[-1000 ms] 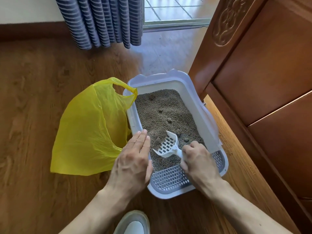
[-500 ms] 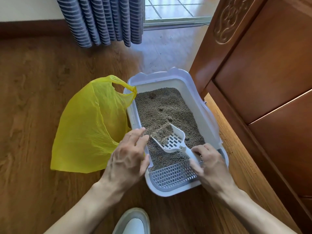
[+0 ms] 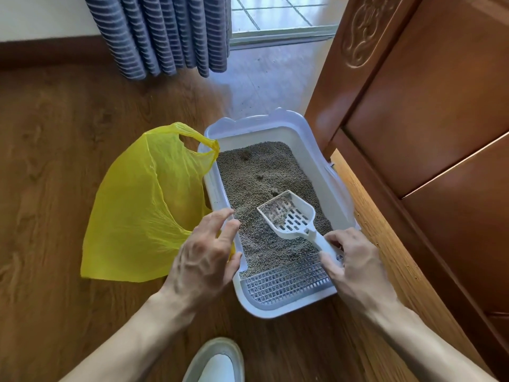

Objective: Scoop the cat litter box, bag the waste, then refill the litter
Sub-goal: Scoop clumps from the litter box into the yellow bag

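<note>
The right hand [image 3: 349, 260] is closed around the handle of the white scoop [image 3: 289, 216], lower right of centre. The left hand [image 3: 206, 252] rests loosely spread and empty on the litter box [image 3: 275, 122] rim beside the yellow bag [image 3: 143, 205]. The stiff, light scoop is best held by its handle and kept level. Its slotted bowl holds a grey clump above the litter.

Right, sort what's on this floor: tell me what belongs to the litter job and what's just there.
Part of the job:
- litter box
- litter with dark clumps
- white scoop, held in the right hand
- yellow bag beside the box
- left hand at the box's left rim

Just there:
- striped curtain
- wooden door
- shoe
</note>
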### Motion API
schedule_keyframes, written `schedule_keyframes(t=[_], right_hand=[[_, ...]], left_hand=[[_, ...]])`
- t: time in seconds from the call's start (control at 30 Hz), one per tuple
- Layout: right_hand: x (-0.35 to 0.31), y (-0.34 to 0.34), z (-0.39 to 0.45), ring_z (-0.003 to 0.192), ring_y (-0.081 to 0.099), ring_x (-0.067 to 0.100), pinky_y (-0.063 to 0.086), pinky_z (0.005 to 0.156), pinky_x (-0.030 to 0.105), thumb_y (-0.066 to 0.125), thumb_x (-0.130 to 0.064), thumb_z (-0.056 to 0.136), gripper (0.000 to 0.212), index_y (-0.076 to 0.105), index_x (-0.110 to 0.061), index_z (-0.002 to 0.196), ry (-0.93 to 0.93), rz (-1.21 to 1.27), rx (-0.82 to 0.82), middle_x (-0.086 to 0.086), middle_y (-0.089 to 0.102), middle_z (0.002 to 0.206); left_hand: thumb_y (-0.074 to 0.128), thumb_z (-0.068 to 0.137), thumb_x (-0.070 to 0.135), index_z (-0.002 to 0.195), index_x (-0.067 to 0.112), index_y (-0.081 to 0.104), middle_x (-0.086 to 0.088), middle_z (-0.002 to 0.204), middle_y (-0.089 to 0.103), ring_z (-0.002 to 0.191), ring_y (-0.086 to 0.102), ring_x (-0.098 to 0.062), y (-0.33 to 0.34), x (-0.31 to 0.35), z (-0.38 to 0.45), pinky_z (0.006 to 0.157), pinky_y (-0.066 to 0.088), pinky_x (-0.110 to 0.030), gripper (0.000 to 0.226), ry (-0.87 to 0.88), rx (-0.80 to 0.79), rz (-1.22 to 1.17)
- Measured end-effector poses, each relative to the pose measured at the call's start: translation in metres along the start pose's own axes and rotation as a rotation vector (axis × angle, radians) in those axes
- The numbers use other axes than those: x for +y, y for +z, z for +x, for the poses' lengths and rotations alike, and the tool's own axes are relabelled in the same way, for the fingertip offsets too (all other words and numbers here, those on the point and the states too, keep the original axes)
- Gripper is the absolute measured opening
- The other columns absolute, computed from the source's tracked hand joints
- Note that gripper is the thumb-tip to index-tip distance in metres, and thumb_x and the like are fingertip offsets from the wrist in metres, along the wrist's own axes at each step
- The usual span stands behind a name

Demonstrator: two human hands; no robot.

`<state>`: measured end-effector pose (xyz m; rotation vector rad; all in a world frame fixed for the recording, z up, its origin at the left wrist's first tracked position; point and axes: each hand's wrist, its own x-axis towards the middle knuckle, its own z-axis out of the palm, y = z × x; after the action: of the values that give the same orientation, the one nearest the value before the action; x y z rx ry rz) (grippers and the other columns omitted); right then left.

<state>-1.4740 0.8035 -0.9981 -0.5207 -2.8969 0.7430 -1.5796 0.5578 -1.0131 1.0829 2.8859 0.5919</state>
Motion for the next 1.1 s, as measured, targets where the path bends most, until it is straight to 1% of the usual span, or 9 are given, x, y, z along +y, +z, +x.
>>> schedule_keyframes(t=[0.13, 0.3, 0.4, 0.57, 0.63, 0.7, 0.87, 1.03, 1.1], right_hand=[[-0.005, -0.001, -0.005, 0.088, 0.057, 0.010, 0.053, 0.080, 0.028, 0.069, -0.023, 0.088, 0.024, 0.065, -0.018, 0.110, -0.093, -0.006, -0.038, -0.007, 0.059, 0.097], [0.005, -0.006, -0.004, 0.086, 0.057, 0.013, 0.052, 0.078, 0.029, 0.070, -0.022, 0.087, 0.024, 0.066, -0.012, 0.109, 0.018, 0.017, 0.027, -0.002, 0.059, 0.096], [0.004, -0.005, -0.008, 0.087, 0.058, 0.013, 0.056, 0.077, 0.034, 0.069, -0.023, 0.087, 0.026, 0.066, -0.013, 0.111, -0.039, -0.002, -0.023, -0.003, 0.058, 0.097], [0.006, -0.007, -0.009, 0.092, 0.060, 0.018, 0.056, 0.082, 0.040, 0.067, -0.024, 0.088, 0.028, 0.065, -0.011, 0.112, -0.021, -0.048, -0.010, 0.001, 0.059, 0.100], [0.006, -0.008, -0.009, 0.090, 0.060, 0.018, 0.057, 0.080, 0.040, 0.068, -0.023, 0.087, 0.026, 0.066, -0.012, 0.110, -0.018, -0.046, -0.007, 0.001, 0.060, 0.098], [0.006, -0.010, -0.009, 0.086, 0.059, 0.016, 0.057, 0.077, 0.038, 0.070, -0.021, 0.086, 0.024, 0.067, -0.012, 0.108, -0.020, -0.040, -0.010, 0.000, 0.060, 0.097], [0.007, -0.016, -0.009, 0.084, 0.059, 0.012, 0.052, 0.077, 0.025, 0.073, -0.020, 0.085, 0.027, 0.069, -0.011, 0.110, -0.017, -0.029, -0.021, -0.002, 0.060, 0.096], [-0.001, -0.019, -0.008, 0.081, 0.059, 0.009, 0.053, 0.074, 0.025, 0.071, -0.023, 0.085, 0.024, 0.070, -0.014, 0.108, -0.019, 0.004, 0.002, -0.003, 0.060, 0.093], [-0.005, -0.021, -0.004, 0.080, 0.058, 0.007, 0.047, 0.071, 0.016, 0.071, -0.023, 0.086, 0.023, 0.070, -0.014, 0.107, -0.029, 0.002, 0.017, -0.003, 0.061, 0.093]], left_hand=[[0.081, 0.073, 0.020, 0.120, 0.007, 0.061, -0.012, 0.133, 0.056, 0.123, 0.056, -0.030, 0.000, 0.002, 0.000, 0.092, 0.055, -0.037, 0.053, -0.014, 0.000, -0.001], [0.082, 0.072, 0.018, 0.121, 0.006, 0.061, -0.012, 0.133, 0.055, 0.123, 0.057, -0.030, 0.001, 0.004, 0.000, 0.092, 0.054, -0.036, 0.055, -0.030, -0.004, -0.012], [0.082, 0.072, 0.017, 0.122, 0.005, 0.061, -0.012, 0.134, 0.056, 0.124, 0.056, -0.030, 0.001, 0.005, -0.001, 0.097, 0.050, -0.033, 0.055, -0.033, -0.008, -0.012], [0.083, 0.072, 0.016, 0.122, 0.005, 0.061, -0.012, 0.133, 0.056, 0.124, 0.056, -0.030, -0.001, 0.005, -0.002, 0.098, 0.048, -0.031, 0.056, -0.031, -0.008, -0.008], [0.081, 0.073, 0.015, 0.123, 0.005, 0.061, -0.012, 0.134, 0.056, 0.124, 0.056, -0.030, -0.001, 0.005, -0.002, 0.098, 0.049, -0.033, 0.055, -0.032, -0.003, -0.012], [0.080, 0.074, 0.015, 0.123, 0.005, 0.060, -0.012, 0.134, 0.055, 0.124, 0.055, -0.030, 0.000, 0.004, -0.003, 0.097, 0.050, -0.034, 0.054, -0.037, 0.000, -0.027], [0.081, 0.073, 0.015, 0.123, 0.005, 0.060, -0.012, 0.134, 0.055, 0.123, 0.057, -0.030, -0.001, 0.004, -0.003, 0.097, 0.049, -0.031, 0.054, -0.038, -0.003, -0.029], [0.081, 0.073, 0.015, 0.123, 0.007, 0.061, -0.011, 0.134, 0.056, 0.123, 0.057, -0.029, -0.004, 0.002, -0.004, 0.098, 0.052, -0.037, 0.055, -0.044, -0.004, -0.041], [0.081, 0.072, 0.015, 0.123, 0.007, 0.062, -0.012, 0.134, 0.057, 0.122, 0.057, -0.030, -0.005, 0.001, -0.004, 0.098, 0.053, -0.038, 0.055, -0.043, 0.000, -0.040]])
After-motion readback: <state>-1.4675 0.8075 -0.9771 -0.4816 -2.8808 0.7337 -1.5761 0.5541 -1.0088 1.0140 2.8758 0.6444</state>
